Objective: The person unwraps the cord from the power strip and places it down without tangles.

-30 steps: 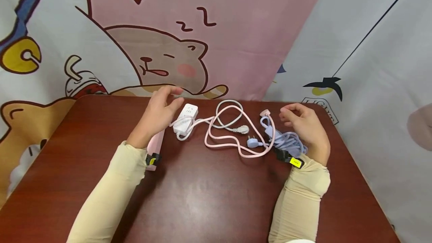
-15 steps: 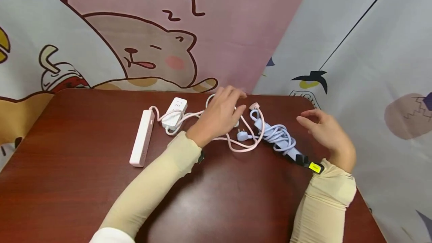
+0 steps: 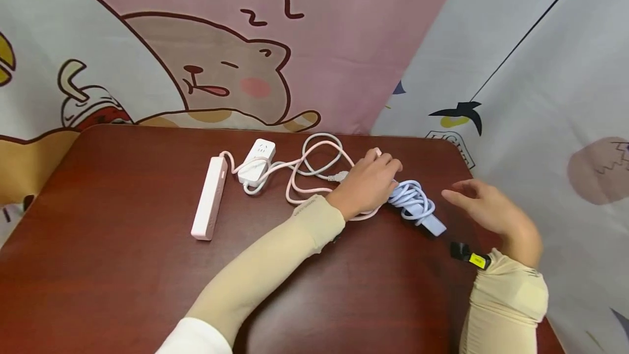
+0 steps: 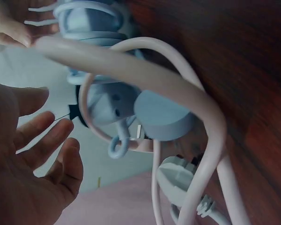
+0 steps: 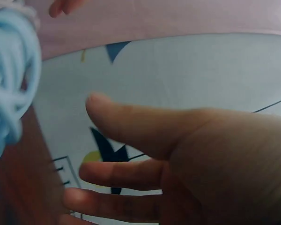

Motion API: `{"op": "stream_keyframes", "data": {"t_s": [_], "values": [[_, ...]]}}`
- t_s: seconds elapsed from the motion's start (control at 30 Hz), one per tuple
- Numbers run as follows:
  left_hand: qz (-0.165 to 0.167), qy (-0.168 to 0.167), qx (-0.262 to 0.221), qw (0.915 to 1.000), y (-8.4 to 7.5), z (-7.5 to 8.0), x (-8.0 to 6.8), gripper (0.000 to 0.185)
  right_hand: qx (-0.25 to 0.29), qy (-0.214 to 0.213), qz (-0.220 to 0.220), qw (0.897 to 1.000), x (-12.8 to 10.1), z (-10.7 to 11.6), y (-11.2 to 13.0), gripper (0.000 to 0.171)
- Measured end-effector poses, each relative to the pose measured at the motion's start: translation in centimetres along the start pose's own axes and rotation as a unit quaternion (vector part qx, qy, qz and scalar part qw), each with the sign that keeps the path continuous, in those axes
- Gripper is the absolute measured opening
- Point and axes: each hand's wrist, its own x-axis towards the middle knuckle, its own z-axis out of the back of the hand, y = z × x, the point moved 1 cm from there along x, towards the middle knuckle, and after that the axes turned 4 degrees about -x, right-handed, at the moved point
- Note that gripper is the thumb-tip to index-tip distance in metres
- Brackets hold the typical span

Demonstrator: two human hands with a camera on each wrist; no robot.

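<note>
My left hand (image 3: 369, 184) reaches over the end of a light blue power strip (image 3: 433, 225) with its cord wound round it. In the left wrist view the fingers of that left hand (image 4: 37, 159) are loosely bent and hold nothing. Close by are a pink cord (image 4: 131, 68), a blue plug (image 4: 161, 115) and a white plug (image 4: 175, 180). In the head view my hand hides the blue plug. My right hand (image 3: 486, 209) hovers right of the blue strip, thumb and fingers apart, as its wrist view also shows.
A pink power strip (image 3: 208, 198) lies at the left of the brown table (image 3: 123, 223). Beside it is a white power strip (image 3: 257, 161). Their pink and white cords overlap across the middle back. A printed curtain (image 3: 344, 42) hangs behind the table.
My left hand has swept right from beside the white strip, over the cords, to the blue strip. My right hand has drawn off to the right, uncovering the blue strip's near end.
</note>
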Motion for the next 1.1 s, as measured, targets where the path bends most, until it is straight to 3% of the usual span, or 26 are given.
{"op": "stream_keyframes", "data": {"t_s": [0.17, 0.3, 0.47, 0.6, 0.8, 1.0, 1.1], "values": [[0.004, 0.019, 0.037, 0.9991, -0.1, -0.9, 0.5, 0.029, -0.017, 0.057, -0.007, 0.998, 0.4, -1.5, -0.8, 0.087], [0.003, 0.022, 0.062, 0.9978, -0.4, -1.2, 0.8, 0.028, -0.013, 0.083, 0.010, 0.996, 0.6, -2.2, -1.2, 0.083], [0.016, 0.024, 0.072, 0.9970, -0.8, -1.5, 1.1, 0.030, -0.001, 0.121, 0.014, 0.993, 0.8, -2.7, -1.6, 0.084], [0.031, 0.045, 0.071, 0.9960, -1.1, -1.6, 1.2, 0.032, 0.016, 0.139, 0.016, 0.990, 1.0, -3.6, -2.0, 0.081], [0.040, 0.073, 0.039, 0.9958, -0.7, -1.1, 1.0, 0.030, 0.040, 0.148, 0.015, 0.988, 1.3, -4.2, -2.6, 0.073], [0.089, 0.118, 0.036, 0.9884, 0.5, 0.1, 0.6, 0.037, 0.002, 0.138, 0.043, 0.990, 2.0, -4.4, -2.1, 0.069], [0.098, 0.124, 0.048, 0.9863, 0.6, 0.7, 0.5, 0.041, -0.005, 0.122, 0.058, 0.991, 1.8, -4.3, -2.1, 0.063]]}}
